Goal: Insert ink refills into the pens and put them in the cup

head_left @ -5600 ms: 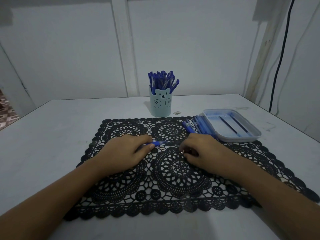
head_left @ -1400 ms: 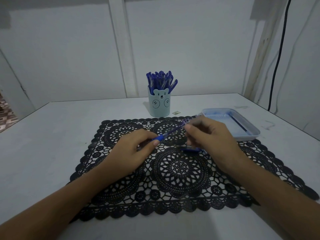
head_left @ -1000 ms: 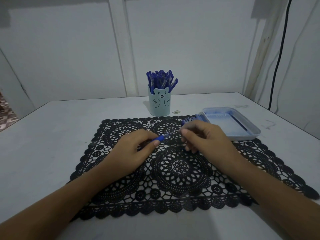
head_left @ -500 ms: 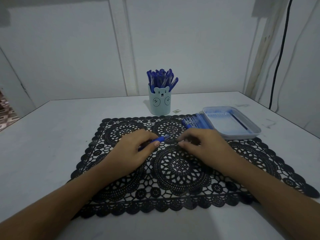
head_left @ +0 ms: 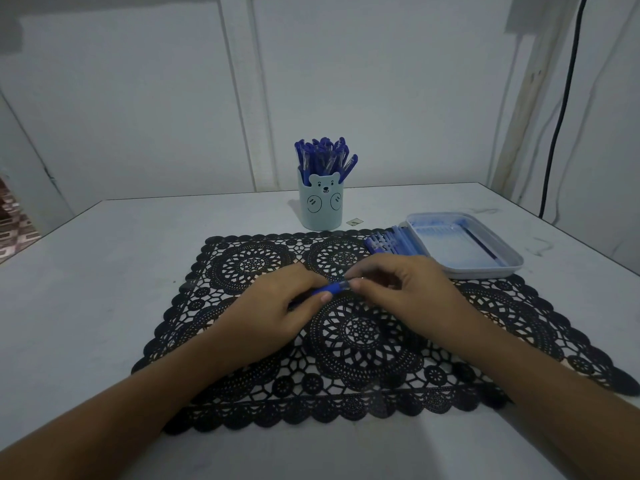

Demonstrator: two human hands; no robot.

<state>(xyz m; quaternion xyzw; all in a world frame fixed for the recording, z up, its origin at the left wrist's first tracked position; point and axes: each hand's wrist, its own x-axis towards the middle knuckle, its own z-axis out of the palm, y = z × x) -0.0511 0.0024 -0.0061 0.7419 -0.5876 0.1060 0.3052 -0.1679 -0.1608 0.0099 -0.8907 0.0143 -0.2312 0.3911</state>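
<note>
- Both hands have the pen (head_left: 329,289). The left hand (head_left: 277,306) curls round the barrel with its thumb by the blue grip section. The right hand (head_left: 398,289) pinches the clear front end between thumb and forefinger.
- Whether that pinch is on a tip piece or on a refill's end is too small to tell. Most of the barrel is hidden under the left palm.
- The pen lies low over the middle of the mat (head_left: 363,341), nearly level, with its front end pointing right.
- Step in hand, as I judge it: seating the refill and closing the front end.
- To do it well, the left hand should only hold steady. The right should push or twist straight along the barrel's line, since a skewed push would likely bend a thin refill.
- Working low over the mat is sound, as a dropped part falls short, though the lace holes could hide it.
- The cup (head_left: 321,206) stands beyond the mat's far edge, crowded with pens (head_left: 325,157). The finished pen will need feeding into a gap.
- The tray (head_left: 485,271) sits at the mat's far right corner with one dark refill (head_left: 483,247) in it. Loose barrels (head_left: 394,240) lie against its left side, just beyond the right hand.
</note>
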